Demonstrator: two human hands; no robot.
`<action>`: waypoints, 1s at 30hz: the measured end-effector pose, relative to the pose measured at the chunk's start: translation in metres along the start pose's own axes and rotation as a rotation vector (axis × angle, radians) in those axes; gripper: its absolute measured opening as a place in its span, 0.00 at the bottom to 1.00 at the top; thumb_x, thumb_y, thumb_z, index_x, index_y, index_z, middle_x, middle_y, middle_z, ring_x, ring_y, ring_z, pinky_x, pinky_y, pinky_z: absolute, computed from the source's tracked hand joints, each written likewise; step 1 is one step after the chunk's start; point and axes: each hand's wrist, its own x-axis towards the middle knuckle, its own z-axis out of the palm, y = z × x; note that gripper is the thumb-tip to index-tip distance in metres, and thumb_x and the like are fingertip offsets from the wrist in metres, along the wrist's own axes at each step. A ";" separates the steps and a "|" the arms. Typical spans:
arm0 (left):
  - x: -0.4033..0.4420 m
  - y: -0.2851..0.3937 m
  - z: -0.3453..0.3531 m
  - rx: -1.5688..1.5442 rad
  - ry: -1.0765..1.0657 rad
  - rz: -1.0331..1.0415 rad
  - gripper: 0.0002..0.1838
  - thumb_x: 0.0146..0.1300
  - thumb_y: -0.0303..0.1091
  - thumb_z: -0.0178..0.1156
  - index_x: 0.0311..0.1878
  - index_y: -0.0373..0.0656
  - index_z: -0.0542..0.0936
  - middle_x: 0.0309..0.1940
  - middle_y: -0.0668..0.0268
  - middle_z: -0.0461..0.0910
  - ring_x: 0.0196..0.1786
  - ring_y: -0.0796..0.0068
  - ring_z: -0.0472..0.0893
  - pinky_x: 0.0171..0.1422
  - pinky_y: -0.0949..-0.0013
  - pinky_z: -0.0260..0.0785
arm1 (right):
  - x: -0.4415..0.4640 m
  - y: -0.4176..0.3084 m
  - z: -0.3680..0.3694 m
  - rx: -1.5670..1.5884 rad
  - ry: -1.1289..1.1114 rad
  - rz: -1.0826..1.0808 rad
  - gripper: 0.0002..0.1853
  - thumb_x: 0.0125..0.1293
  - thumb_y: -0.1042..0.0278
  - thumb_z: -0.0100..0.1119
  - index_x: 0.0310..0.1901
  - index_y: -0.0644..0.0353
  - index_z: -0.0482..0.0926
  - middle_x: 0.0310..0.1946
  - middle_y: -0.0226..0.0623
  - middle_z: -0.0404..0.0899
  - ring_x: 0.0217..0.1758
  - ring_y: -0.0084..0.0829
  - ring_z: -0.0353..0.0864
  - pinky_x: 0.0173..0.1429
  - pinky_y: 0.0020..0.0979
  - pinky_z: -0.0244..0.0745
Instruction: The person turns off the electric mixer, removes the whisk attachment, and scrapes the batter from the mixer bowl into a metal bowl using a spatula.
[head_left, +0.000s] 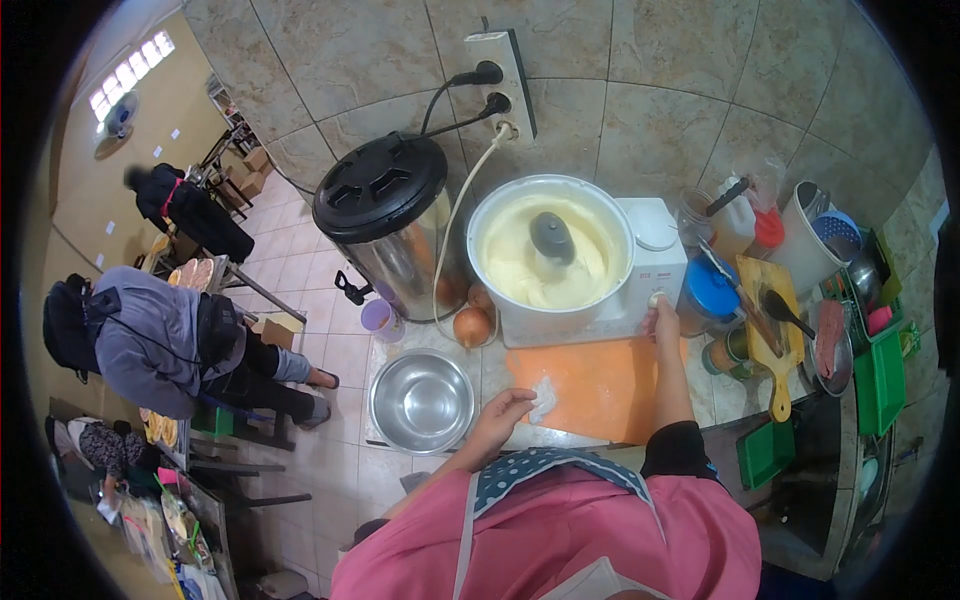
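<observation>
A white stand mixer (pixel 655 262) stands against the tiled wall, its bowl (pixel 480 250) holding pale, creamy batter (pixel 510 262) around a grey central hub. My right hand (pixel 662 320) is at the mixer's front right, its fingers on or beside the control knob. My left hand (pixel 508 408) is over the counter's front edge, fingertips pinched together at a crumpled clear plastic piece (pixel 542 399); whether they grip it is unclear. That plastic lies on the left part of an orange cutting mat (pixel 600 385). An empty steel bowl (pixel 421 401) sits left of my left hand.
Onions (pixel 472 326), a purple cup (pixel 381 318) and a large steel urn (pixel 395 250) stand left of the mixer. Rightward are a blue-lidded container (pixel 710 290), a wooden board (pixel 785 350) and a pan (pixel 830 345). Several people are at tables far left.
</observation>
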 end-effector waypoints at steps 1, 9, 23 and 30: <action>0.000 0.000 0.000 -0.006 -0.004 0.002 0.11 0.63 0.29 0.53 0.48 0.38 0.74 0.41 0.68 0.75 0.45 0.81 0.73 0.51 0.79 0.63 | 0.001 0.002 0.000 0.025 -0.005 -0.003 0.22 0.66 0.44 0.41 0.26 0.53 0.72 0.14 0.26 0.71 0.12 0.21 0.67 0.14 0.22 0.52; 0.001 0.001 0.001 0.021 0.021 -0.020 0.11 0.63 0.29 0.53 0.48 0.39 0.74 0.40 0.68 0.76 0.44 0.82 0.73 0.49 0.80 0.63 | 0.003 0.002 -0.001 0.005 0.005 0.002 0.21 0.66 0.45 0.41 0.27 0.54 0.72 0.14 0.26 0.71 0.13 0.20 0.68 0.14 0.22 0.51; 0.000 0.001 0.001 0.016 0.007 -0.013 0.12 0.63 0.30 0.53 0.48 0.40 0.74 0.41 0.69 0.75 0.46 0.82 0.73 0.50 0.79 0.62 | 0.000 -0.001 0.000 0.002 -0.004 -0.002 0.21 0.67 0.45 0.40 0.26 0.53 0.71 0.13 0.26 0.70 0.12 0.20 0.67 0.15 0.23 0.52; 0.000 0.002 0.001 0.035 -0.004 -0.009 0.12 0.62 0.30 0.53 0.49 0.39 0.74 0.41 0.68 0.75 0.45 0.82 0.73 0.50 0.79 0.62 | 0.006 0.004 -0.002 -0.024 -0.010 0.004 0.21 0.67 0.45 0.40 0.27 0.53 0.71 0.13 0.26 0.70 0.12 0.21 0.67 0.15 0.23 0.53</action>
